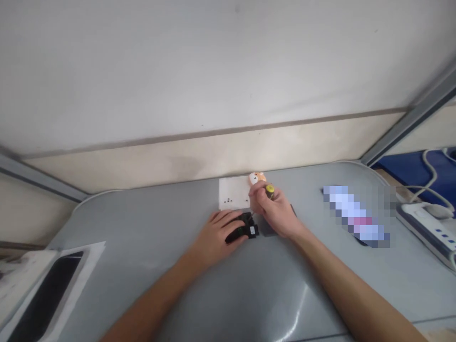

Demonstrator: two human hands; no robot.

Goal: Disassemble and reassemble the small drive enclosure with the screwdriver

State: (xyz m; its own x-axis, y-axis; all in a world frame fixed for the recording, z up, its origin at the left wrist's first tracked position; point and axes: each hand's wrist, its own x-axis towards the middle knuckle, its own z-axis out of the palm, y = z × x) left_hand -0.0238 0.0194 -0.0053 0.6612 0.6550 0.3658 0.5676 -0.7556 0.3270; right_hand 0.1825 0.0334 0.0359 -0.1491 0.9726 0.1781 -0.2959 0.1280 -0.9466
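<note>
My left hand (217,240) curls its fingers over a small black device (252,231) on the grey table, steadying it. A bit of green shows between the fingers, and a whitish label sits at the device's right end; its exact kind is partly hidden. In my right hand (274,209) is a screwdriver (270,191), its yellow handle end pointing up. The thin shaft reaches down to the device's upper right part. Beyond the hands lies white paper (233,187) with several tiny dark screws (228,200) on it. A dark grey flat piece (267,225) rests partly under my right hand.
An orange and white animal figure (257,177) stands behind my right hand. To the right are a blurred-out phone-like object (352,213) and a white power strip (429,228) with cables. A black flat device (53,294) lies on papers at left. A wall panel (213,152) borders the table's back.
</note>
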